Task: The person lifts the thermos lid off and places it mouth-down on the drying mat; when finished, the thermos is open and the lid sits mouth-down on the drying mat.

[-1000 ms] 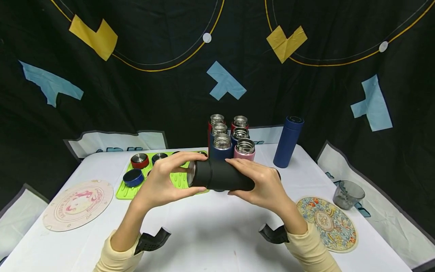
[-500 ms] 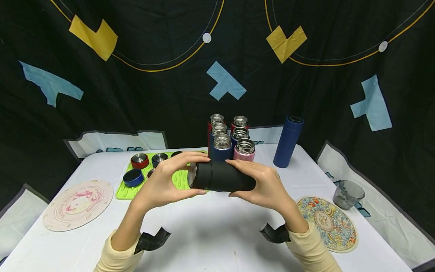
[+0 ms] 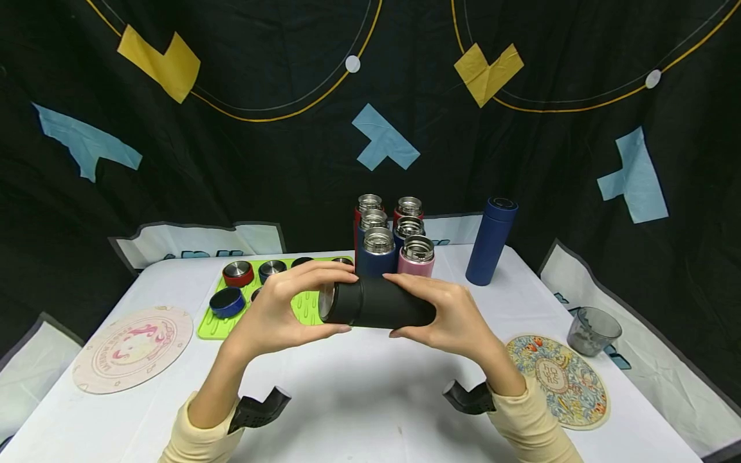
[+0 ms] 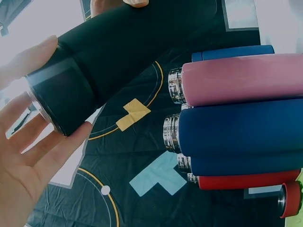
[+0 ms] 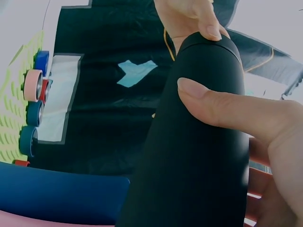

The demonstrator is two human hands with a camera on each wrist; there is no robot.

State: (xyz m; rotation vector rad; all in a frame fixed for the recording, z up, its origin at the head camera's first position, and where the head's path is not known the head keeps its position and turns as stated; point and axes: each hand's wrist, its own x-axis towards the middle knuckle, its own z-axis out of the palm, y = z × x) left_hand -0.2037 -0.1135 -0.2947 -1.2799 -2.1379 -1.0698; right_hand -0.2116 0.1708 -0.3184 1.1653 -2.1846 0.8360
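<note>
A black thermos bottle (image 3: 393,303) lies sideways in the air over the table, between my two hands. My left hand (image 3: 274,312) grips its capped end, fingers along the top and thumb underneath in the head view. My right hand (image 3: 451,315) grips the body near the other end. In the left wrist view, the left fingers (image 4: 61,151) curve around the black lid (image 4: 64,97), and a thin seam separates lid from body. The right wrist view shows the right thumb (image 5: 213,104) laid across the dark bottle body (image 5: 194,161). The lid appears seated on the bottle.
Several lidless bottles (image 3: 379,260) stand in two rows behind the hands. Lids, including a blue lid (image 3: 227,302), rest on a green mat (image 3: 217,329). A capped blue bottle (image 3: 491,244), a glass cup (image 3: 593,331) and round placemats (image 3: 133,350) flank them.
The bottle has dipped slightly, both hands still gripping it. My left fingers have shifted a little at the lid, and more of the lids on the mat show.
</note>
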